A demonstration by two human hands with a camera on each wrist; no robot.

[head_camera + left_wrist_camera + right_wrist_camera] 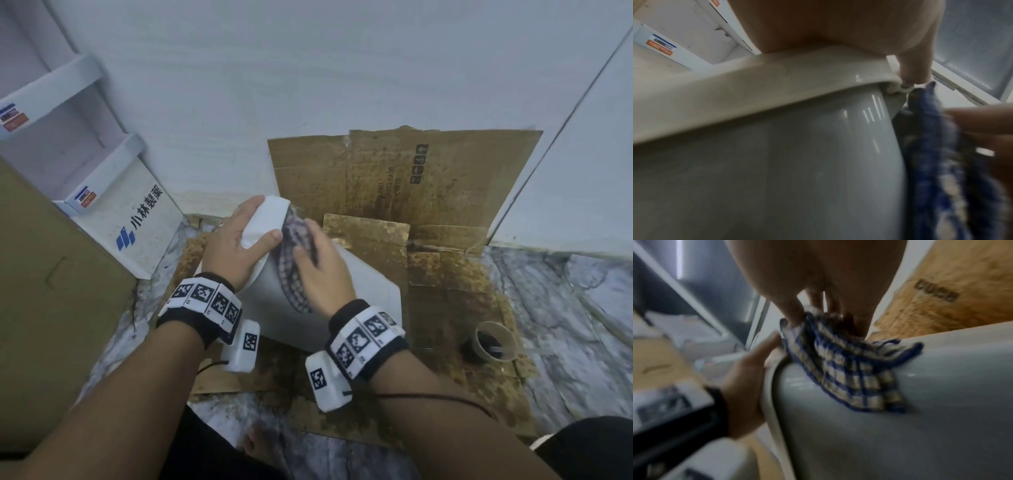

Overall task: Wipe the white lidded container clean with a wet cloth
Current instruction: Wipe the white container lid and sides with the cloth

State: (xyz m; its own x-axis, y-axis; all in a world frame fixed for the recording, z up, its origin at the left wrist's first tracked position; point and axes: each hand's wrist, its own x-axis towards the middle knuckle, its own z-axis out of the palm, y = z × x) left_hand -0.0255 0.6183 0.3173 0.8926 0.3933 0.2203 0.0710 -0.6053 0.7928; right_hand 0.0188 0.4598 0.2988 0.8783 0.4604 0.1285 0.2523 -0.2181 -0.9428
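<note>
The white lidded container [363, 291] lies tilted on its side on the stained cardboard. My left hand [239, 243] grips its lid [267, 219], fingers over the far edge and thumb on the near face. In the left wrist view the lid's rim [735, 97] runs above the glossy body [797, 162]. My right hand [322, 274] holds a blue-and-white checked cloth [294, 274] against the body just below the lid. The right wrist view, blurred, shows the cloth [842, 369] draped over the container [920, 418], my right hand [818, 311] gripping its top, and my left hand [744, 378] on the lid.
Stained cardboard [445, 192] covers the floor and leans against the white wall. A paper cup [489, 342] holding dark liquid stands at the right. A white box with a blue logo [137, 222] and a brown carton [51, 291] stand to the left. The floor [565, 308] is marbled.
</note>
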